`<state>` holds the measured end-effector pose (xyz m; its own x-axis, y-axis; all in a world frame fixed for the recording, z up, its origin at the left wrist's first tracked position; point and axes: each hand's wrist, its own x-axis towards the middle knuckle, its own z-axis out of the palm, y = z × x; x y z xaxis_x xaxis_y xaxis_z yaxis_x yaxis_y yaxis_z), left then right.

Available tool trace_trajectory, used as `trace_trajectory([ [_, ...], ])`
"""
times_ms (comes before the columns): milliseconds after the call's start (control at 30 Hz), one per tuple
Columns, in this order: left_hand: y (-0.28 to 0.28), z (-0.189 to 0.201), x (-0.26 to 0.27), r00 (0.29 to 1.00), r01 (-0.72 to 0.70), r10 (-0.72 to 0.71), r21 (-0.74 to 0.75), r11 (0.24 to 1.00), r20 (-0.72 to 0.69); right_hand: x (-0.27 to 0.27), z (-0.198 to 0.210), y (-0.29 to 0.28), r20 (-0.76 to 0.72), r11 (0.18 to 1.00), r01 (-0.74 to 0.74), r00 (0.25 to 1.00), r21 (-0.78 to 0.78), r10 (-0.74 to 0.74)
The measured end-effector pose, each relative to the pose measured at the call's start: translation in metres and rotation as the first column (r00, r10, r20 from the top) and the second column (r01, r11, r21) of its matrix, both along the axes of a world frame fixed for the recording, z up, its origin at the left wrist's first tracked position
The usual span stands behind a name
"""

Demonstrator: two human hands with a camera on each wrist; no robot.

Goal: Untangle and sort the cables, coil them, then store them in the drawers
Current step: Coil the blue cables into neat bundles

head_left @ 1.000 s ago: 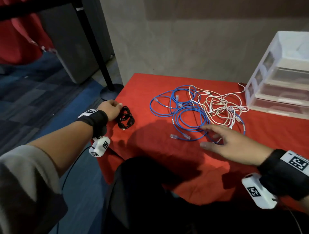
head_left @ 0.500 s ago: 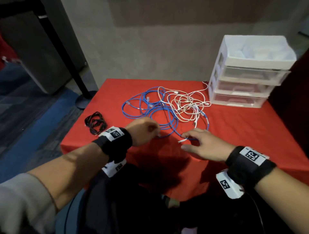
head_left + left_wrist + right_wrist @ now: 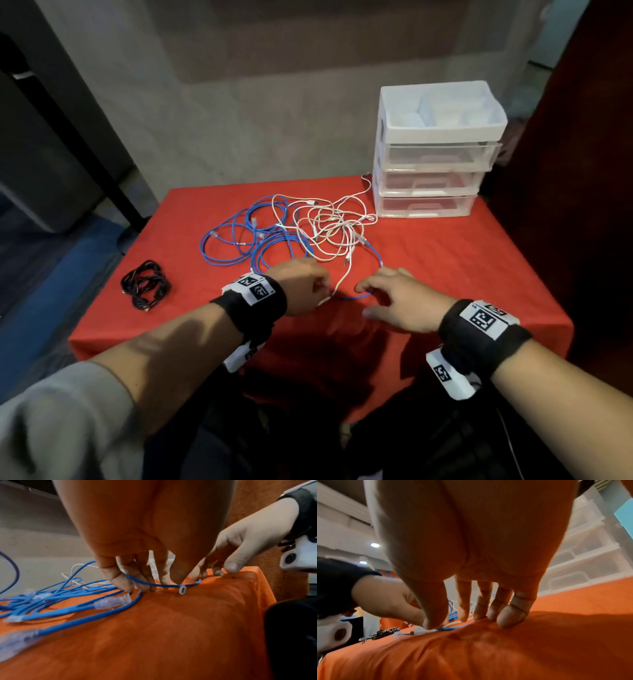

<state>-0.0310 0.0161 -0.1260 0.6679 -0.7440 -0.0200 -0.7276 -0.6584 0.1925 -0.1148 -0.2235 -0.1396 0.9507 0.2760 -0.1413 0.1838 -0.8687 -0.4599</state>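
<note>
Blue network cables [image 3: 246, 240] and thin white cables [image 3: 329, 229] lie tangled mid-table; clear plugs of the blue ones [image 3: 111, 601] show in the left wrist view. My left hand [image 3: 325, 294] pinches the white cable's plug end [image 3: 182, 590] at the tangle's near edge, with a blue strand [image 3: 154, 583] crossing its fingers. My right hand [image 3: 363, 299] is beside it, fingers bent, fingertips [image 3: 508, 620] down on the cloth at the same blue strand [image 3: 452, 628], the thumb apart. A coiled black cable [image 3: 145, 286] lies alone at the left.
A white three-drawer unit [image 3: 428, 181] with clear drawers, all closed, stands at the back right of the red-clothed table [image 3: 462, 281]. The near edge is close under my wrists. A dark post and blue floor lie off the left side.
My left hand left the black coil and came right to the tangle, taking the white plug. My right hand drew in beside it. The view swung right, showing the whole drawer unit.
</note>
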Motion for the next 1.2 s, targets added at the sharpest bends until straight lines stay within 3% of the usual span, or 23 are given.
trace_trajectory([
  [167, 0.016, -0.007, 0.006, 0.993, 0.030, -0.030, 0.005, 1.000, 0.115, -0.007, -0.012, -0.011, 0.108, 1.000, -0.001, 0.994, 0.016, -0.001],
  [333, 0.052, -0.003, 0.017, 0.969, -0.055, 0.106, -0.227, 0.972, 0.221, -0.013, 0.005, -0.026, 0.220, 0.975, 0.072, 0.968, 0.211, -0.119],
  [533, 0.103, 0.004, 0.048, 0.909, -0.333, 0.404, -0.414, 0.847, 0.096, -0.025, 0.050, -0.049, 0.412, 0.931, 0.251, 0.843, 0.266, -0.345],
  [700, 0.098, 0.005, 0.025, 0.916, -0.353, 0.400, -0.425, 0.833, 0.024, -0.028, 0.064, -0.045, 0.505, 0.909, 0.299, 0.759, 0.290, -0.411],
  [833, 0.087, -0.009, -0.008, 0.976, -0.179, 0.204, -0.237, 0.955, 0.082, -0.029, 0.068, -0.033, 0.476, 0.921, 0.285, 0.792, 0.266, -0.383],
  [900, 0.084, -0.012, -0.013, 0.970, -0.228, 0.240, -0.212, 0.950, 0.029, -0.032, 0.074, -0.023, 0.451, 0.944, 0.259, 0.831, 0.202, -0.325],
  [967, 0.082, -0.011, -0.009, 0.934, -0.333, 0.356, -0.276, 0.902, 0.036, -0.037, 0.083, -0.011, 0.387, 0.957, 0.145, 0.891, 0.253, -0.237],
  [1067, 0.083, -0.005, 0.002, 0.902, -0.378, 0.403, -0.170, 0.910, 0.154, -0.045, 0.107, 0.005, 0.321, 0.862, -0.002, 0.929, 0.507, -0.186],
  [1200, 0.109, 0.007, 0.012, 0.868, -0.356, 0.327, 0.011, 0.934, 0.374, -0.039, 0.148, -0.011, 0.376, 0.503, -0.101, 0.792, 0.858, -0.482],
])
